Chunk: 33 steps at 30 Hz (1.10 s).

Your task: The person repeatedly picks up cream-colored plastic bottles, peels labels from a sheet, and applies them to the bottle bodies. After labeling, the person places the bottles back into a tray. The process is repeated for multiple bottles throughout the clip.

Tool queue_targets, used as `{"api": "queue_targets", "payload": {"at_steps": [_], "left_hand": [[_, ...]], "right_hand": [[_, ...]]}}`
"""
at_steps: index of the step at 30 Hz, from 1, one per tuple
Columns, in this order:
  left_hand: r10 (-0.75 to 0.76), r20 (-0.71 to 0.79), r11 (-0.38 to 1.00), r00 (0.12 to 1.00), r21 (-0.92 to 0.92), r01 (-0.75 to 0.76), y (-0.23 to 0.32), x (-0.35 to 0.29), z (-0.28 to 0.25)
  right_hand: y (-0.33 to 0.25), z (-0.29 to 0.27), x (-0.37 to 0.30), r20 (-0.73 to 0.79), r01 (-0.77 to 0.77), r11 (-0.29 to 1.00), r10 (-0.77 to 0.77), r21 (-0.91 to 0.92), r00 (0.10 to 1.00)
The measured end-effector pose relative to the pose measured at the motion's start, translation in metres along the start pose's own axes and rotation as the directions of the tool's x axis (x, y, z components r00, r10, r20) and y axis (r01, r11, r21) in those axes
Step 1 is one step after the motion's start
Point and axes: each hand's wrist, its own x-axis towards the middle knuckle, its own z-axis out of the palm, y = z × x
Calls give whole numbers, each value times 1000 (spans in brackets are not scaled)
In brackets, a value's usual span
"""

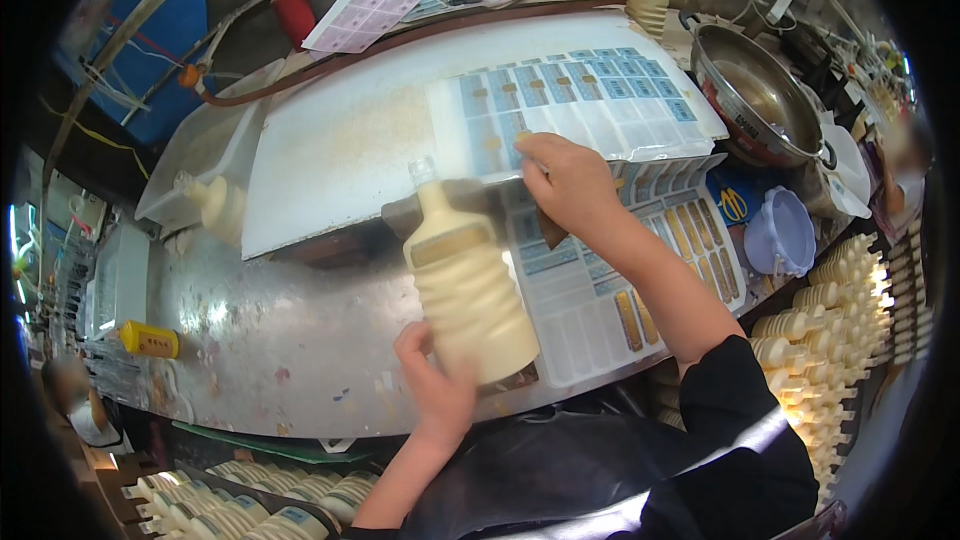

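Observation:
My left hand (438, 390) is closed round the lower part of a cream ribbed bottle (465, 285), which stands tilted over the front of the table with a clear tip on its neck. A gold band (452, 243) runs across its shoulder. My right hand (572, 178) is closed, its fingertips pinched at a sheet of blue labels (640, 120) on the white board. Something small and gold-brown shows at the fingertips, too small to name, and a brown pointed piece (552, 230) sticks out under the palm.
Clear plastic label trays (570, 340) lie beside the bottle. Around the table are a large metal pan (755, 90), a lilac bucket (780, 232), a yellow bottle (150, 340) and a clear bin (190, 175). Many cream bottles (800, 350) stand at right; more lie below the front edge.

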Motion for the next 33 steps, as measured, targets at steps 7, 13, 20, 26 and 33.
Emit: {"api": "queue_targets", "payload": {"at_steps": [7,13,20,26,33], "left_hand": [[0,14,998,1000,-59,1,4,-4,0],[25,2,996,1000,-87,-25,1,-4,4],[36,-34,999,999,-31,-37,0,-9,1],[88,-19,990,996,112,-85,4,-16,-7],[44,19,994,999,98,-45,1,-17,-13]], "right_hand": [[20,-32,2,75,34,969,-16,-243,997],[31,-41,11,104,169,962,-149,-217,983],[9,-5,-5,337,258,904,-138,-340,931],[24,-24,-15,200,444,848,-400,-290,894],[-68,-59,-58,291,395,872,-473,289,832]]}}
